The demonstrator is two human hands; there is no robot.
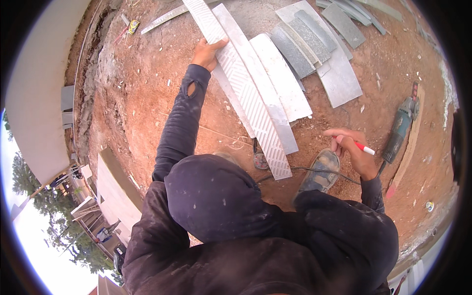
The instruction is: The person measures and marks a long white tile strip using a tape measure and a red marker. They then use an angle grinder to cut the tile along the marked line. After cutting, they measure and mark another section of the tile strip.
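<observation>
Left hand (205, 54) gripped strip (244, 88) | right hand (356, 152) held pen (364, 148) | strip slanted over dirt (137, 98), left of white slab (280, 78) | likely stiff, easy to crack — best held by both long edges

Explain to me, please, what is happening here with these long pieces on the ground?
A person's left hand grips a long, pale ribbed strip by its edge, toward its far end. The right hand holds a red and white marker, apart from the strip. To the right, an angle grinder lies on the reddish ground. Beyond the right hand are several grey pieces, some stacked on one another.
</observation>
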